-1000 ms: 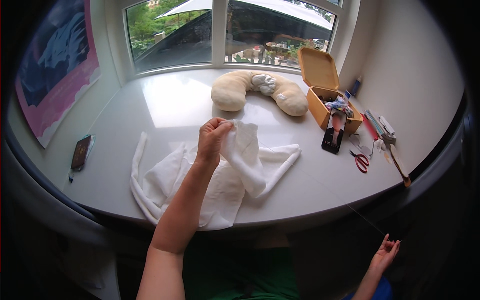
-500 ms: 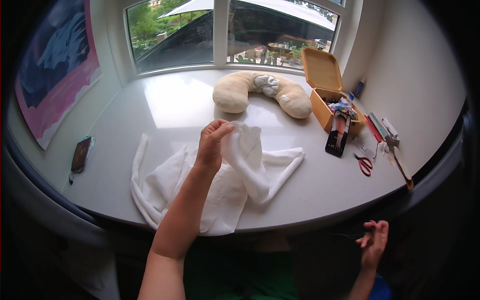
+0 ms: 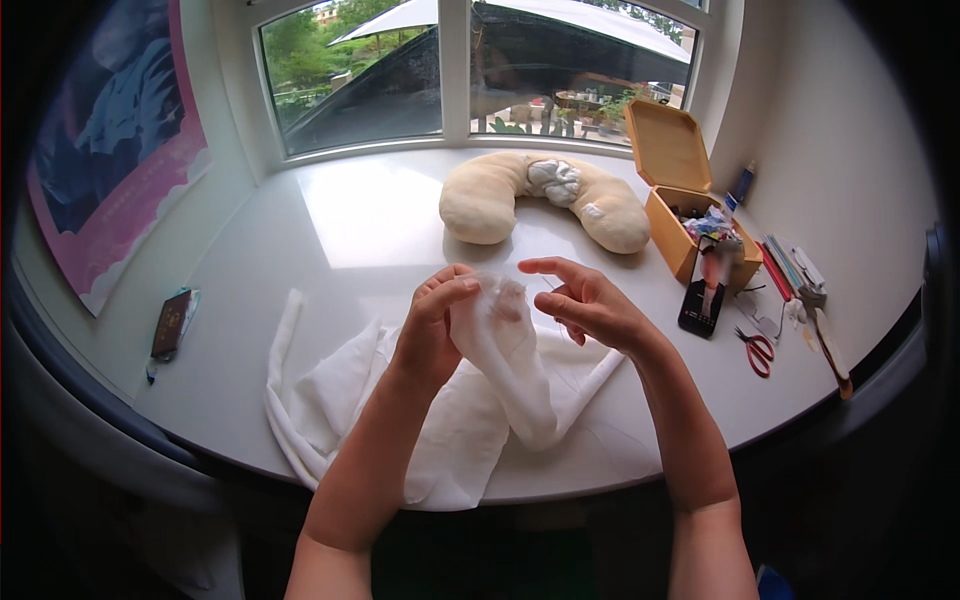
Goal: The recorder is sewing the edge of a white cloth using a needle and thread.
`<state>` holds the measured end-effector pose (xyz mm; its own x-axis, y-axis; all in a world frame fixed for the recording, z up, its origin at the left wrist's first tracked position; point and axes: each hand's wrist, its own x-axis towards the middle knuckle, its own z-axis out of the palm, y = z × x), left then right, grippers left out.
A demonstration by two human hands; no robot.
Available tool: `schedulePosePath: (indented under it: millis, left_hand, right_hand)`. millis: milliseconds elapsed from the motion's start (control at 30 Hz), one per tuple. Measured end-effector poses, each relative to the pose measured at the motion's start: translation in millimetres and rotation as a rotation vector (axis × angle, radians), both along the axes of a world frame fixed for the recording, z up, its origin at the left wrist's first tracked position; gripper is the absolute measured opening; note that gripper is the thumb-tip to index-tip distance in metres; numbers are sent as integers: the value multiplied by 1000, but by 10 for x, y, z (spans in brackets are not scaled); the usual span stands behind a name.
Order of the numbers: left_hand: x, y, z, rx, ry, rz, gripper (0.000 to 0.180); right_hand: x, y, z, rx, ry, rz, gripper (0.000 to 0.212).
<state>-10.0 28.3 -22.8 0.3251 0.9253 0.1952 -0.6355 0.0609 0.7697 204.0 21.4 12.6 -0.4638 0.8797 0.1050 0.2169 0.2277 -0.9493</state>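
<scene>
Folded white cloth (image 3: pixel 455 440) lies loosely across the near part of the table, with one part lifted. My left hand (image 3: pixel 437 310) is closed, pinching the top edge of this raised part between thumb and fingers. Just right of it, my right hand (image 3: pixel 590 305) stretches its index finger toward the cloth, the thumb bent below and the other fingers curled. A very fine line, like a thread or needle, shows by those fingers; what they hold is too small to make out. Thin thread seems to trail over the cloth below.
A cream U-shaped neck pillow (image 3: pixel 480 205) with white stuffing showing lies toward the window. At right stand an open wooden box (image 3: pixel 670 235), a phone (image 3: pixel 704 290) leaning on it, red-handled pliers (image 3: pixel 758 353) and several slim tools. A dark booklet (image 3: pixel 172 323) lies at left.
My right hand has come up from below the table's right edge to beside the raised cloth. My left hand keeps its pinch on the cloth. The view has shifted slightly.
</scene>
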Motion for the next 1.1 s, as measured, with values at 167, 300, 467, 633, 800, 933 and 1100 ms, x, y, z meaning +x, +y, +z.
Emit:
schedulePosePath:
  millis: [167, 300, 467, 633, 800, 933, 1100]
  left_hand:
    - [3, -40, 31, -47, 33, -6, 16]
    - [25, -74, 74, -24, 43, -31, 14]
    - [-37, -42, 70, 19, 12, 155, 12]
    - [-19, -38, 25, 55, -17, 267, 6]
    - [-20, -35, 55, 53, -34, 233, 6]
    - [-13, -43, 57, 78, 19, 184, 5]
    - [46, -98, 50, 120, 110, 179, 6]
  right_hand:
    - [10, 139, -114, -143, 132, 160, 41]
    - [119, 186, -204, -205, 154, 223, 24]
    - [307, 140, -162, -113, 306, 144, 15]
    - [380, 104, -110, -32, 310, 61, 15]
    - [385, 146, -158, -64, 206, 26, 16]
    - [347, 89, -62, -28, 305, -156, 20]
    - [251, -49, 20, 89, 441, -213, 12]
